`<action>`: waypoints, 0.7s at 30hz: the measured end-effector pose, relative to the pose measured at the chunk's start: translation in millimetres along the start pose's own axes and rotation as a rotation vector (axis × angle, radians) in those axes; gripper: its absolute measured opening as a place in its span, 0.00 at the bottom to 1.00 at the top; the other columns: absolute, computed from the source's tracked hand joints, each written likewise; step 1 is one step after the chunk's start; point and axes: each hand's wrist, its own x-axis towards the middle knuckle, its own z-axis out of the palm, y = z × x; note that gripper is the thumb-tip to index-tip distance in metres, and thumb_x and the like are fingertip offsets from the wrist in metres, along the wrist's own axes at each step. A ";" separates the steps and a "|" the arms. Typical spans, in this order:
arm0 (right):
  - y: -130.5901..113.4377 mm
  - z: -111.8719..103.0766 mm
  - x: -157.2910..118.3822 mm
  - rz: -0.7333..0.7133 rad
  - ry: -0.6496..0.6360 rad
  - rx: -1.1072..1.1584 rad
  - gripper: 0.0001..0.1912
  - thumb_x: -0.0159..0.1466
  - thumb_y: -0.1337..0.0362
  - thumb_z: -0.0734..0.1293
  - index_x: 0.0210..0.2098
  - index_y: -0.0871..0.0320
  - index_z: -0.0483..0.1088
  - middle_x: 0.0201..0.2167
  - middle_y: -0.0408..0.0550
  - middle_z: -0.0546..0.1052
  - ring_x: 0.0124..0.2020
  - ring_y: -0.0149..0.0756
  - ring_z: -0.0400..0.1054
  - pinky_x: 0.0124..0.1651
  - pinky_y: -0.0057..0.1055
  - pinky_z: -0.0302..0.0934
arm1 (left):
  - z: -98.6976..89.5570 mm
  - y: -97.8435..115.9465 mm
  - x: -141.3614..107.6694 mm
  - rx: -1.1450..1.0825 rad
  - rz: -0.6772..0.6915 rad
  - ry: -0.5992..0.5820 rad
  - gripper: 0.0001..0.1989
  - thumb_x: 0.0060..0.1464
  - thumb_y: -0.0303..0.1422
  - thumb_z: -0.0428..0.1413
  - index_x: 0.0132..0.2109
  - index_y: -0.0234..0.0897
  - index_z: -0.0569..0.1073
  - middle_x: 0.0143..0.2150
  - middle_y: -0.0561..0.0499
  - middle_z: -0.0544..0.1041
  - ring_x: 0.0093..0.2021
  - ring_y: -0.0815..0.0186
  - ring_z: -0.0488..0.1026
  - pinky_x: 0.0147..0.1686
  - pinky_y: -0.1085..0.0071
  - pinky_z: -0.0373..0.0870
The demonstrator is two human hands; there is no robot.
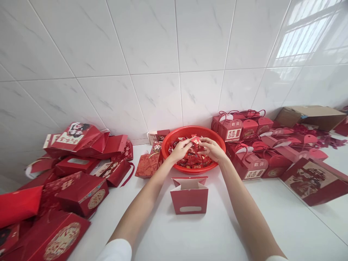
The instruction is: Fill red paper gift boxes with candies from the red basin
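Above a red plastic basket [174, 167], my left hand [181, 149] and my right hand [213, 149] meet at a small red-and-gold wrapped candy [195, 141]. The fingers of both hands are closed on its sides. Beneath them, the basket holds many wrapped candies [193, 160] in red and dark wrappers. Nearer to me, between my forearms, a red paper gift box [189, 199] stands upright with its top open. Its front has a pale oval window, and its inner depth is only partly visible.
Red gift boxes and bags [81, 192] are heaped at the left. Handled red boxes [251, 165] stand in rows at the right, beside a larger printed red box [312, 181] and a cardboard carton [318, 116]. A tiled wall [154, 98] rises behind the white table [168, 235].
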 end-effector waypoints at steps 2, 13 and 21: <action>-0.9 1.7 -1.0 0.001 0.002 0.013 0.17 0.42 0.67 0.80 0.32 0.57 0.76 0.32 0.43 0.75 0.33 0.34 0.71 0.31 0.33 0.75 | 1.3 0.5 1.1 0.014 0.002 -0.046 0.18 0.61 0.33 0.51 0.56 0.36 0.77 0.57 0.47 0.78 0.59 0.54 0.72 0.64 0.56 0.61; -6.5 0.6 0.4 -0.051 0.148 0.165 0.15 0.44 0.66 0.78 0.30 0.56 0.74 0.26 0.39 0.78 0.23 0.31 0.71 0.24 0.26 0.69 | 5.4 -8.8 4.0 0.131 -0.127 -0.122 0.20 0.60 0.28 0.51 0.59 0.37 0.74 0.56 0.44 0.79 0.53 0.58 0.77 0.54 0.62 0.72; -11.4 -8.8 7.6 -0.064 0.334 0.347 0.06 0.52 0.65 0.69 0.23 0.56 0.67 0.16 0.39 0.72 0.19 0.30 0.69 0.21 0.23 0.65 | -6.2 -17.9 20.9 0.436 -0.143 -0.118 0.21 0.52 0.20 0.53 0.52 0.35 0.78 0.52 0.44 0.81 0.55 0.57 0.75 0.59 0.63 0.67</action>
